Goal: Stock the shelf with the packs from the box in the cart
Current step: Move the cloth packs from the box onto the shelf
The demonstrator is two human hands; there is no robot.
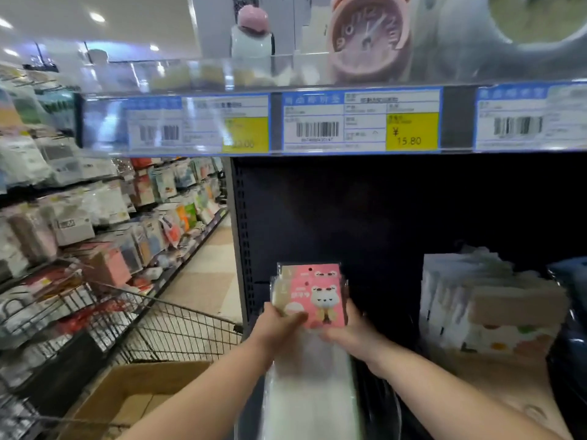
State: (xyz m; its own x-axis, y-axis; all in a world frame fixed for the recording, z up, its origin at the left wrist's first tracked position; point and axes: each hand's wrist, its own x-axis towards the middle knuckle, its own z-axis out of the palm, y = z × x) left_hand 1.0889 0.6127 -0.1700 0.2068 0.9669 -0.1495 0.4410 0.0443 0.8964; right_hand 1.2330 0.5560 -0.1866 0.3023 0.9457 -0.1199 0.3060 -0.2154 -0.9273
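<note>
Wrap first: clear plastic wrap (305, 385) hangs from under the bundle down between the forearms, blurred, and I can't tell whether it is attached to the goods. Above it, both hands hold a small stack of pink bear-print packs (317, 296) upright. The left hand (279, 325) has its grip pinched on the lower left corner, thumb across the front. The right hand (346, 331) has its grip closed round the lower right edge, and the fingers behind are hidden. The stack sits at the mouth of the dark shelf bay (365, 217), at its left end close to the perforated upright; whether it rests on the deck I can't tell. Low left, the cardboard box (152, 385) sits open in the wire cart (165, 325), contents out of view. My read is a placement step, mid-task. The next move calls for shedding the wrap, then setting the stack down faces forward and squared against the upright, apart from the pale packs (460, 306) stacked further right. Farther up are the price labels (360, 120) on the rail, then a pink alarm clock (368, 36) on the shelf above.
</note>
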